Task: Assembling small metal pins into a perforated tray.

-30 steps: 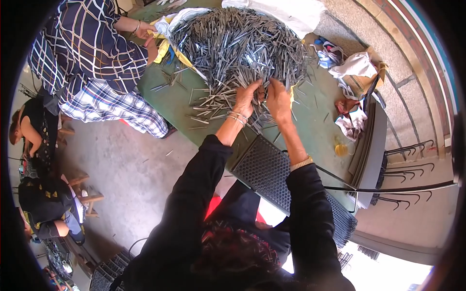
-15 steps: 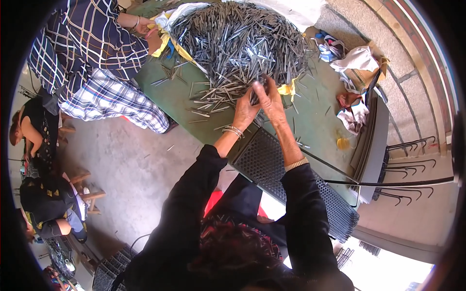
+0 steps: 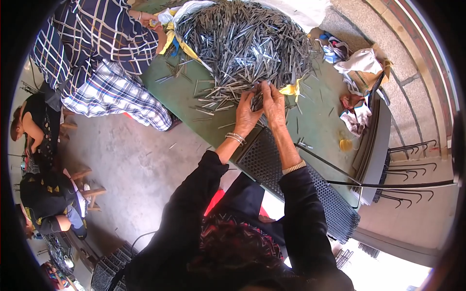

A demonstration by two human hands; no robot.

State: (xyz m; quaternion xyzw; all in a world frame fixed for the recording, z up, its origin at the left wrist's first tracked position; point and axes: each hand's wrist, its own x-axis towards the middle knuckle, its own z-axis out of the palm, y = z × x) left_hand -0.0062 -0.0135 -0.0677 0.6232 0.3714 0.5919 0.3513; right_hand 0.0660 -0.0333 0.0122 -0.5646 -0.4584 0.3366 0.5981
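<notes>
A big heap of slim, dark metal sticks [image 3: 242, 46] lies on the green table [image 3: 187, 106], with loose ones spilling toward me. At the near edge of the heap my two hands come together around a small bunch of metal sticks [image 3: 257, 101]. My left hand [image 3: 246, 119] is closed on the bunch from the left. My right hand [image 3: 274, 107] grips it from the other side, its thumb and fingers at the upper end. Just below the hands lies a dark perforated rack [image 3: 264, 153] full of round holes, slanting down to the right. The exact stick shape is too small to tell.
Another person in checked clothes [image 3: 116, 34] works at the table's left. Rags [image 3: 357, 60] and a stack of grey sheets [image 3: 376, 145] lie at the right, near metal hooks [image 3: 407, 169] and a black rod [image 3: 403, 184]. More people sit at the far left.
Both hands stay together at the heap's near edge. My right thumb and fingers have shifted on the bunch, now more upright. The whole view has shifted slightly.
</notes>
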